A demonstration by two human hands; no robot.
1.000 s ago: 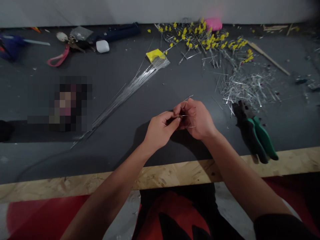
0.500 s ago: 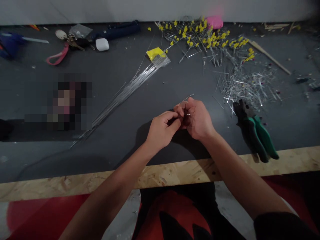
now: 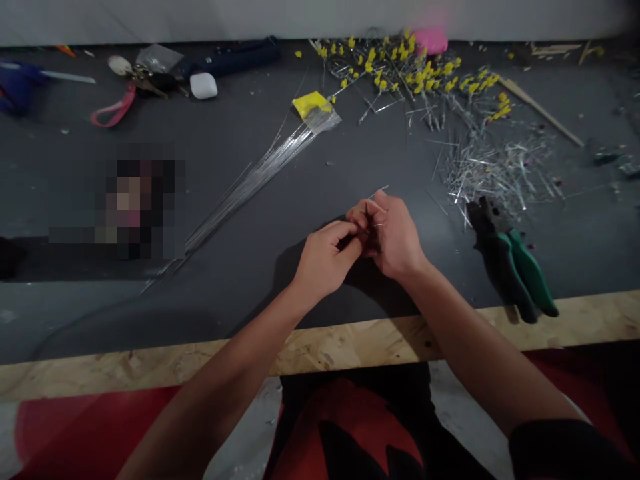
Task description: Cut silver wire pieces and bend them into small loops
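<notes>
My left hand (image 3: 325, 260) and my right hand (image 3: 400, 239) meet just above the grey tabletop, fingertips touching. Both are closed on a thin silvery wire (image 3: 385, 189), whose end sticks out past the right index finger. A short bit of it also shows against the right palm. The rest lies hidden behind the fingers. To the right of my hands, pliers (image 3: 511, 260) with green and black handles rest on the table. Up and left, a bundle of long straight wires (image 3: 250, 179) lies slantwise, its upper end in a clear and yellow wrapper (image 3: 314, 107).
A pile of short cut wires (image 3: 495, 173) lies beyond the pliers. Behind it are wire stems with yellow tips (image 3: 420, 77), a pink lump (image 3: 431, 41) and a wooden stick (image 3: 543, 112). Keys (image 3: 150, 85) and a white case (image 3: 203, 86) sit at the back left. A wooden edge (image 3: 350, 347) borders the table.
The fingers of my right hand have shifted slightly, and less of the wire shows against its palm. Both hands stay in nearly the same place.
</notes>
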